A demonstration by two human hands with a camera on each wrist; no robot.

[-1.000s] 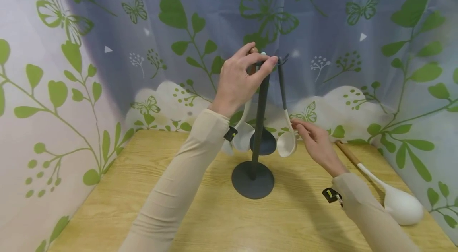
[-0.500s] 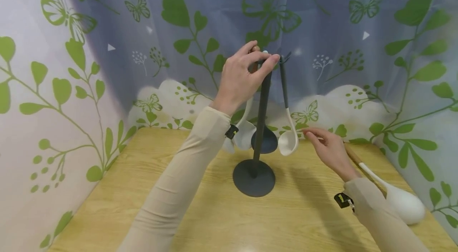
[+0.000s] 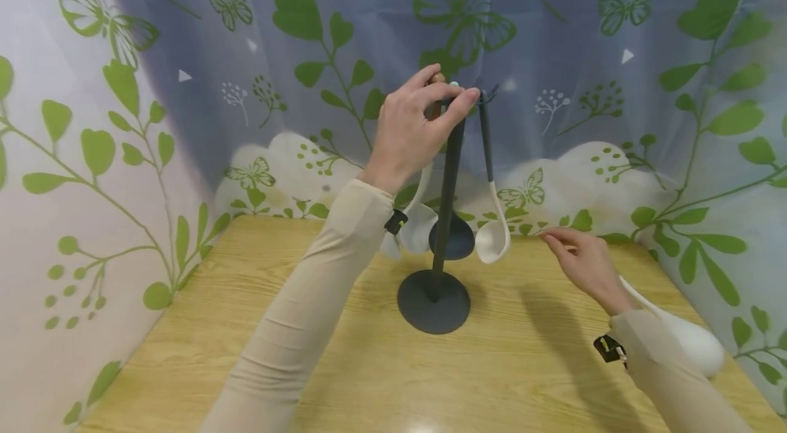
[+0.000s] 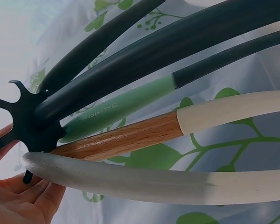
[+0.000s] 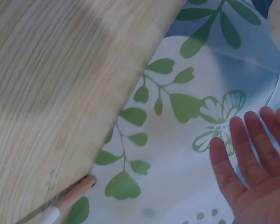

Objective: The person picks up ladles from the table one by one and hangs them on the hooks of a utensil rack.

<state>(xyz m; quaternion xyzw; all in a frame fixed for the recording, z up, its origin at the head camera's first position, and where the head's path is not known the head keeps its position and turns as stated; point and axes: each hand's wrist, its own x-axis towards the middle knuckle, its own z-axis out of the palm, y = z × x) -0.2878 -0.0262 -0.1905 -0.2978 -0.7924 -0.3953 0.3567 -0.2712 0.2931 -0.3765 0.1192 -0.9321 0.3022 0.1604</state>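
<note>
At the top of a dark utensil rack point(image 3: 447, 194), my left hand point(image 3: 408, 126) pinches the hooked head between thumb and fingers. From the hooks hang a cream ladle point(image 3: 492, 242) with a dark handle, a dark ladle point(image 3: 456, 236) and a white utensil point(image 3: 419, 228) partly behind my arm. The left wrist view shows a grey handle point(image 4: 121, 178), a wooden handle point(image 4: 126, 136) and a green handle point(image 4: 121, 109) hanging side by side by the hooked head point(image 4: 30, 119). My right hand point(image 3: 584, 268) is held in the air right of the cream ladle, apart from it, fingers loose and holding nothing.
A white ladle point(image 3: 695, 344) lies on the wooden table point(image 3: 344, 365) at the right, partly covered by my right forearm; its wooden handle point(image 5: 79, 191) appears in the right wrist view. A patterned curtain point(image 3: 369, 30) stands along the table's back and sides. The rack's round base point(image 3: 433, 303) rests mid-table.
My right hand has left the cream ladle and moved right, now covering part of the lying ladle's handle. The left hand stays at the rack's top.
</note>
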